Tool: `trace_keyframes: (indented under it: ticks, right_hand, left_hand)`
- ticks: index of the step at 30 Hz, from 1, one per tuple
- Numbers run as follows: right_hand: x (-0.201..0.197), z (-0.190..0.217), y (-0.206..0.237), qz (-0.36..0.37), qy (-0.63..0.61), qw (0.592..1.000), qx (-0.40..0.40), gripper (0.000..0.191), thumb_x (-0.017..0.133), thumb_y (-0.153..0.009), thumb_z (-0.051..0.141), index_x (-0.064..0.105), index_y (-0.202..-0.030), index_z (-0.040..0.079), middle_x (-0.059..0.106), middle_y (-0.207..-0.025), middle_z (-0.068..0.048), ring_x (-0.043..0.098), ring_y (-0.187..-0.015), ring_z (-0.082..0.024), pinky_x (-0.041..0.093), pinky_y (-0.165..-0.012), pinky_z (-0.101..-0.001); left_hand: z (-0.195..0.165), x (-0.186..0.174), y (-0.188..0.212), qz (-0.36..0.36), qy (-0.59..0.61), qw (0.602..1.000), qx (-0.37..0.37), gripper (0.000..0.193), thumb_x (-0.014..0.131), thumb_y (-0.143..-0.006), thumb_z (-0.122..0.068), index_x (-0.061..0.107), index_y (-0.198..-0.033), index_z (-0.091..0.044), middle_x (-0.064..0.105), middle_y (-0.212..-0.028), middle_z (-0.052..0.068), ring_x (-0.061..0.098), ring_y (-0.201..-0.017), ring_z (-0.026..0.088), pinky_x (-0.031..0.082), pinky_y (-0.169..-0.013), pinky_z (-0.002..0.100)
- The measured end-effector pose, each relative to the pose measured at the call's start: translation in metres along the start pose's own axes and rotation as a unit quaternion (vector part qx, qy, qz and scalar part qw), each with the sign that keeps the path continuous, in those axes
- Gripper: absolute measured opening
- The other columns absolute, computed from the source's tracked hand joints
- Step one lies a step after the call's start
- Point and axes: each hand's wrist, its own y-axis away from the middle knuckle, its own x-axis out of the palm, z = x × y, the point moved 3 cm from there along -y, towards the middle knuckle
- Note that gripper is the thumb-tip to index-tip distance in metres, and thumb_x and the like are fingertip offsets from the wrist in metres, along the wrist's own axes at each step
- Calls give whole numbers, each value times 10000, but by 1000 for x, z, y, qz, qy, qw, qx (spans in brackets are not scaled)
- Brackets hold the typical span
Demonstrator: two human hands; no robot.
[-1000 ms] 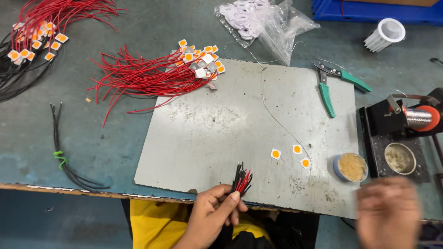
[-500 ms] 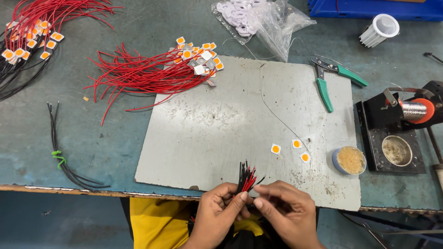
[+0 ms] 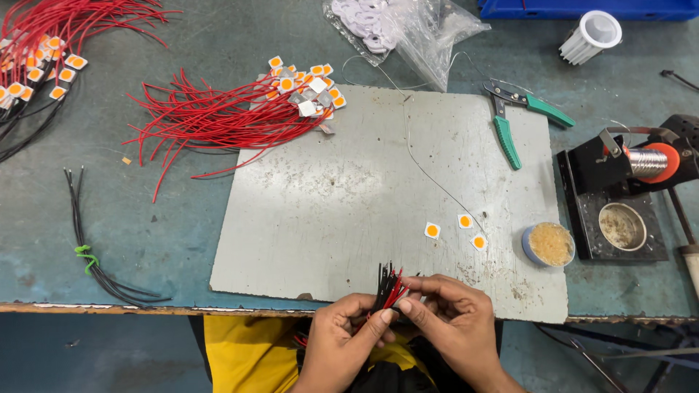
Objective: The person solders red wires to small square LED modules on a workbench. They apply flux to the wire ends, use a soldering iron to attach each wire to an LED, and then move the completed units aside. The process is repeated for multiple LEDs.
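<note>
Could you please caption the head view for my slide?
Both hands, left hand and right hand, pinch a wire bundle over a grey board.

- Bright, even light falls from overhead on the grey mat (image 3: 349, 196); shadows around it are soft and short.
- The clear plastic bag (image 3: 429, 33) beyond the mat shows mild glare.
- Focus is sharp throughout, without motion blur.
- The counter (image 3: 145, 218) edge near the mat bows slightly.

Small electronics assembly workshop. Worn teal bench (image 3: 182, 240) with a scuffed grey work plate (image 3: 378, 189) near its front edge. Solder spool on stand (image 3: 648, 161) at the right edge, green-handled cutters (image 3: 513, 120), flux tin (image 3: 550, 244), heaps of red-wired chip modules (image 3: 240, 109) toward the back left.
</note>
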Motion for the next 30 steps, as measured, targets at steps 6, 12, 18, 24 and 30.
trace_keyframes:
  ticks: [6,12,18,24,30]
  right_hand:
    - [0,-6,-1,10,-22,1000,13,257,805,-826,25,793,-1072,-45,752,-878,-50,654,-738,-52,528,-641,-204]
    - [-2,-15,-4,12,-64,996,68,246,794,-820,56,782,-1044,-45,780,-882,-66,711,-754,-83,586,-660,-234]
    - [0,-17,-5,25,-44,998,31,295,825,-804,26,780,-1086,-46,752,-903,-54,661,-740,-56,547,-643,-212]
    - [1,-17,-6,43,-40,997,45,328,823,-810,27,772,-1127,-41,730,-863,-41,635,-706,-51,526,-608,-204]
    - [1,-16,-6,43,-57,996,55,325,807,-818,20,748,-1128,-60,741,-860,-63,666,-720,-66,554,-625,-219]
  left_hand:
    - [5,1,1,-7,-10,1000,-16,181,745,-899,-101,751,-1010,41,775,-812,64,735,-679,103,572,-577,242]
    - [5,0,2,-8,-16,1000,-8,181,749,-896,-99,749,-1006,45,769,-794,74,738,-666,106,578,-573,240]
    - [3,1,3,-9,-7,1000,-16,181,747,-900,-103,746,-1001,47,774,-799,78,740,-664,106,584,-565,247]
    - [1,1,2,-11,3,999,-40,182,739,-908,-112,732,-981,54,768,-767,94,735,-640,112,582,-550,251]
    - [4,1,1,-10,19,999,-48,181,725,-915,-110,713,-956,66,759,-750,105,738,-627,118,595,-550,255]
